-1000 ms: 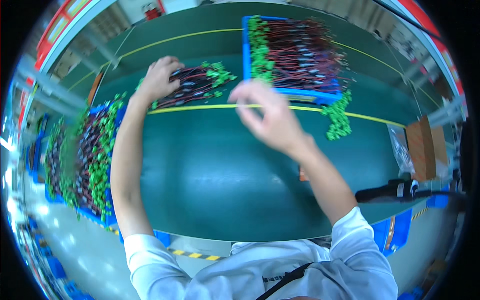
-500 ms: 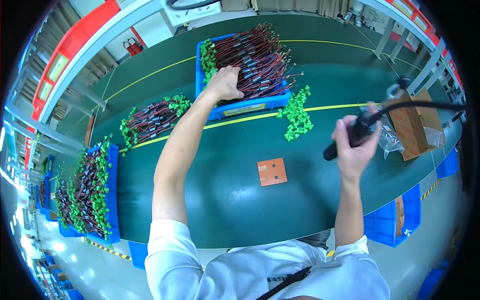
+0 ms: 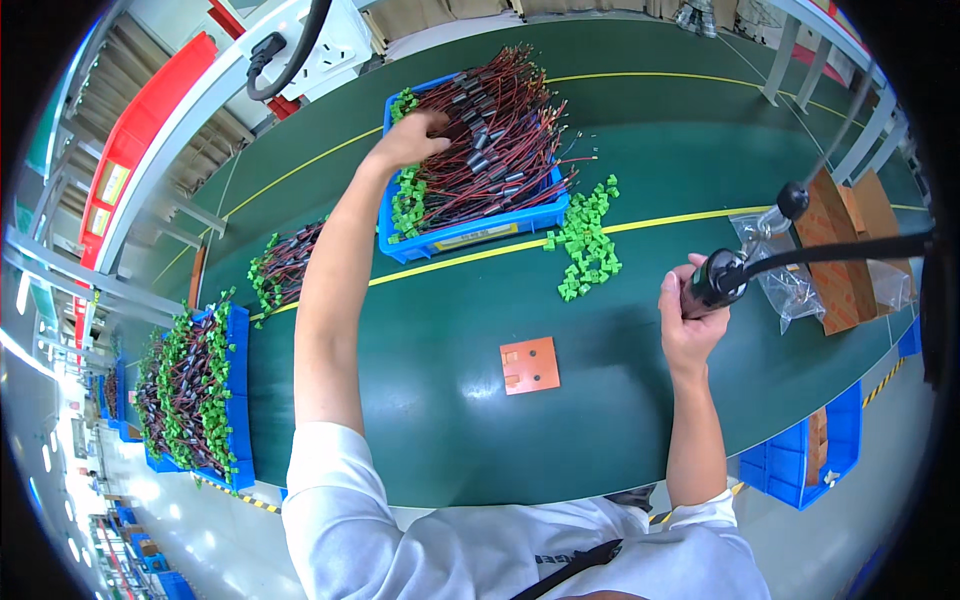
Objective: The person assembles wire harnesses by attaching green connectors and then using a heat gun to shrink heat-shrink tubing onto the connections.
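Note:
At the back of the table my left hand (image 3: 412, 142) reaches over the left side of a blue bin (image 3: 470, 232) full of wire leads (image 3: 490, 150). These are dark red and black, with grey cylinders along them and green connectors (image 3: 408, 208) at their left ends. Its fingers look curved and spread from the thumb, and I make out nothing between them. My right hand (image 3: 692, 325) is wrapped round a black corded power screwdriver (image 3: 714, 284), held above the right side of the table. Between my arms lies a flat orange plate (image 3: 530, 366) with two dark round spots.
Loose green connectors (image 3: 590, 245) are heaped right of the bin. More leads (image 3: 285, 265) lie beyond my left forearm, and another filled blue bin (image 3: 237, 400) stands at the left edge. A cardboard box (image 3: 850, 260) and clear plastic bag (image 3: 785, 285) sit at right. The screwdriver's cable (image 3: 840, 252) runs rightward.
My left hand has shifted left and up over the bin, its fingers curling more. My right hand has lowered slightly with the screwdriver. The whole view has turned a little.

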Tool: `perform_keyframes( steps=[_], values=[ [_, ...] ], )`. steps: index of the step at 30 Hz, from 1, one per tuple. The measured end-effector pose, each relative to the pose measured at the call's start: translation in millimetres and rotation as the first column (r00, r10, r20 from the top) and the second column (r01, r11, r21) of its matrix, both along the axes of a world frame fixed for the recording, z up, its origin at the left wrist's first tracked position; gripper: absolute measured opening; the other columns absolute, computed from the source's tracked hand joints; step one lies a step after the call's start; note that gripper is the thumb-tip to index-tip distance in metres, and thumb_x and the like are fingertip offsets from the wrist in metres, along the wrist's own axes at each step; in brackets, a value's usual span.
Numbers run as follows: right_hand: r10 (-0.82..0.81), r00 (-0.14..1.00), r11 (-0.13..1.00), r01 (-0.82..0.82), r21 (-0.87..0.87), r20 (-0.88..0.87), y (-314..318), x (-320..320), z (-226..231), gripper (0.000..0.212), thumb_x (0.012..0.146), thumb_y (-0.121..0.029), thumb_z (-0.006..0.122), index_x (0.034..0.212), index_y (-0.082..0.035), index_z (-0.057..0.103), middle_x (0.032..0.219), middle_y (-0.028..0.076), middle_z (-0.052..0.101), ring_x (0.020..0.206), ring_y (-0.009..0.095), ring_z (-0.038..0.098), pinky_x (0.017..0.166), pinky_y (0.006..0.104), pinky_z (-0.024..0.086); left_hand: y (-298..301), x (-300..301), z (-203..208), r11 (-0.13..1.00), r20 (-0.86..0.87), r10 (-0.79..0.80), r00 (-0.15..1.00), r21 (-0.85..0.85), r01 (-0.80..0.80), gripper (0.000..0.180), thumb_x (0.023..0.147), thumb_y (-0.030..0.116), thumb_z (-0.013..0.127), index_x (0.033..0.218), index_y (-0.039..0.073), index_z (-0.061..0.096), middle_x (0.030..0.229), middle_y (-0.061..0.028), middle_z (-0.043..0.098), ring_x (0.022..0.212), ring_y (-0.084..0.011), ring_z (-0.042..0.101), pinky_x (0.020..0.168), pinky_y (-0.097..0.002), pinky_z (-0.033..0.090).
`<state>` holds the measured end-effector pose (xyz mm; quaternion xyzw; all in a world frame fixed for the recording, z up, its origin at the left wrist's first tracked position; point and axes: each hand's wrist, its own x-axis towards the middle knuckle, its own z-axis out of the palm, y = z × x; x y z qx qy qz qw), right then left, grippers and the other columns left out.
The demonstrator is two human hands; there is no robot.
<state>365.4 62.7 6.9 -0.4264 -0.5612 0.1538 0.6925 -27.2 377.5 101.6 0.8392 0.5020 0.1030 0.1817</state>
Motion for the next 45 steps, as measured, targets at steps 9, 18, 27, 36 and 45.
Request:
perform_keyframes(
  steps=[9, 18, 27, 36, 45],
  values=[
    [-0.088, 0.996, 0.996, 0.088, -0.008, 0.008, 1, 13, -3, 0.015, 0.092, 0.011, 0.072, 0.098, 0.001, 0.063, 0.069, -0.003, 0.053, 0.065, 0.009, 0.054, 0.083, 0.0322, 0.054, 68, 48, -38, 0.951, -0.208, 0.260, 0.943, 0.223, -0.214, 0.100, 0.071, 0.029, 0.087, 0.158, 0.007, 0.044, 0.152, -0.0203, 0.051, 0.143, -0.0398, 0.050, 0.122, -0.0458, 0.042],
    [0.038, 0.995, 0.999, -0.035, 0.031, -0.090, 4, -1, -2, 0.032, 0.091, 0.011, 0.074, 0.120, 0.007, 0.060, 0.075, 0.001, 0.056, 0.067, 0.010, 0.057, 0.062, 0.0262, 0.048, 103, -9, -17, 0.910, -0.140, 0.108, 0.984, 0.412, -0.041, 0.036, 0.082, 0.024, 0.078, 0.111, 0.004, 0.076, 0.106, -0.0237, 0.077, 0.104, -0.0378, 0.075, 0.098, -0.0473, 0.057],
    [-0.015, 0.998, 1.000, 0.013, -0.021, -0.057, -1, 5, 0, 0.025, 0.090, 0.009, 0.076, 0.111, 0.005, 0.064, 0.072, 0.002, 0.059, 0.065, 0.010, 0.059, 0.061, 0.0268, 0.049, 80, -6, 41, 0.987, 0.530, 0.140, 0.837, -0.145, -0.073, 0.044, 0.084, 0.023, 0.091, 0.118, 0.001, 0.074, 0.100, -0.0043, 0.075, 0.092, -0.0171, 0.066, 0.085, -0.0345, 0.052],
    [-0.007, 0.999, 0.999, 0.009, -0.046, 0.039, -2, 3, 4, 0.025, 0.092, 0.006, 0.076, 0.112, 0.004, 0.061, 0.079, 0.003, 0.066, 0.064, 0.007, 0.058, 0.061, 0.0238, 0.048, 45, -34, 61, 0.897, 0.330, 0.330, 0.884, -0.402, -0.185, 0.038, 0.089, 0.028, 0.091, 0.109, 0.001, 0.072, 0.092, -0.0060, 0.072, 0.083, -0.0156, 0.063, 0.074, -0.0305, 0.048],
    [0.031, 0.998, 0.998, -0.028, -0.057, 0.051, -6, 2, 3, 0.023, 0.094, 0.008, 0.074, 0.115, 0.005, 0.064, 0.078, -0.002, 0.062, 0.063, 0.002, 0.050, 0.061, 0.0213, 0.043, 53, -77, 77, 0.836, 0.550, 0.377, 0.745, 0.144, -0.530, 0.034, 0.104, 0.024, 0.074, 0.123, -0.003, 0.067, 0.096, -0.0138, 0.079, 0.077, -0.0212, 0.075, 0.064, -0.0335, 0.058]
  ],
)
